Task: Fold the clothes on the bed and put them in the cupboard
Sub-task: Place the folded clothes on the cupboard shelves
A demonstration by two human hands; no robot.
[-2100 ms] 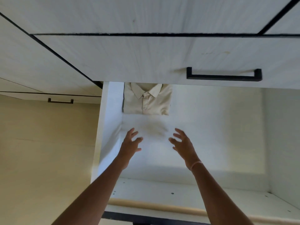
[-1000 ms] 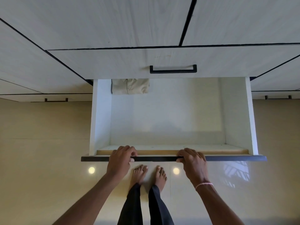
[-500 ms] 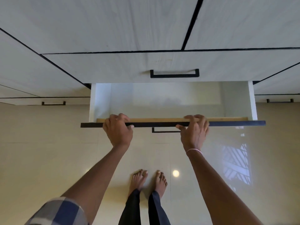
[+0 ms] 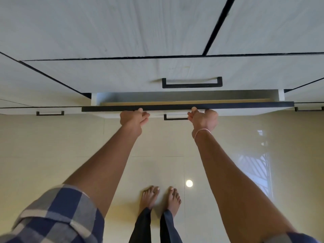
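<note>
The white cupboard drawer [image 4: 187, 108] sticks out only a narrow gap below the drawer above it. My left hand [image 4: 134, 120] presses against its dark-edged front panel left of the middle. My right hand [image 4: 203, 120], with a pink bracelet at the wrist, presses against the same panel to the right. The drawer's black handle [image 4: 175, 118] shows between my two hands. The folded beige shirt is hidden inside the drawer.
The drawer above has a black handle [image 4: 192, 83]. More cupboard fronts with handles [image 4: 50, 113] run to the left and right. My bare feet [image 4: 160, 199] stand on the glossy beige tiled floor [image 4: 52, 155] well back from the cupboard.
The drawer has slid from wide open to almost shut under my two hands, and the beige shirt placed in it has gone out of sight. My arms have stretched forward.
</note>
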